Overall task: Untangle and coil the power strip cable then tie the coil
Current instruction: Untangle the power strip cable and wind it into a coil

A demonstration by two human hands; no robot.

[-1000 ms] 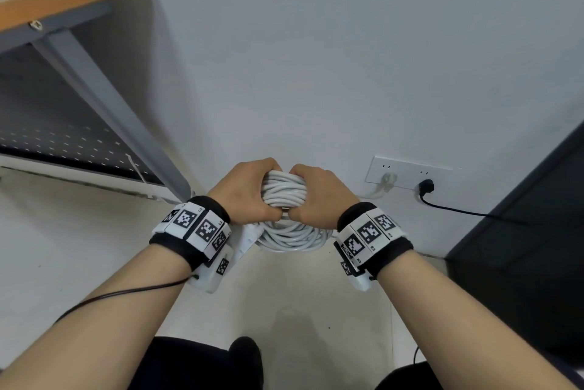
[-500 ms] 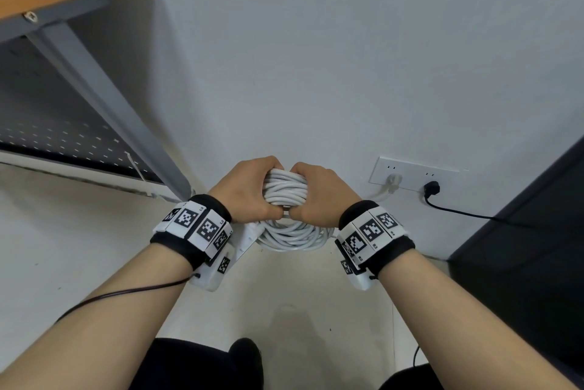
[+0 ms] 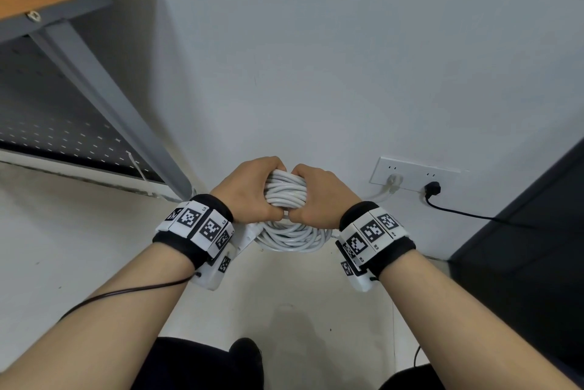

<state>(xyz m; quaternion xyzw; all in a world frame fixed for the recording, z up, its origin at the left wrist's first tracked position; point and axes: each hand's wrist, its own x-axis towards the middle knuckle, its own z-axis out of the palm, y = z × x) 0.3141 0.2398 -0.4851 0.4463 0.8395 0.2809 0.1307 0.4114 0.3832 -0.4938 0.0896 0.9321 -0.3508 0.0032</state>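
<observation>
Item: power strip cable, white, wound into a multi-turn coil point(image 3: 286, 197), held in the air in front of the wall, above the floor, resting on nothing.

Left hand point(image 3: 249, 192): fingers curled round the coil's left side, thumb underneath.

Power strip body point(image 3: 245, 233): white, partly hidden behind the left wrist; hangs just below the coil.

Right hand point(image 3: 320, 197): fingers curled round the coil's right side, thumb tip nearly meeting the left thumb.

Handling, judged: light; springy, smooth sheath, turns likely to fan out if released. Best held across the whole bundle at the pinched waist, one hand always clamped while tying.
</observation>
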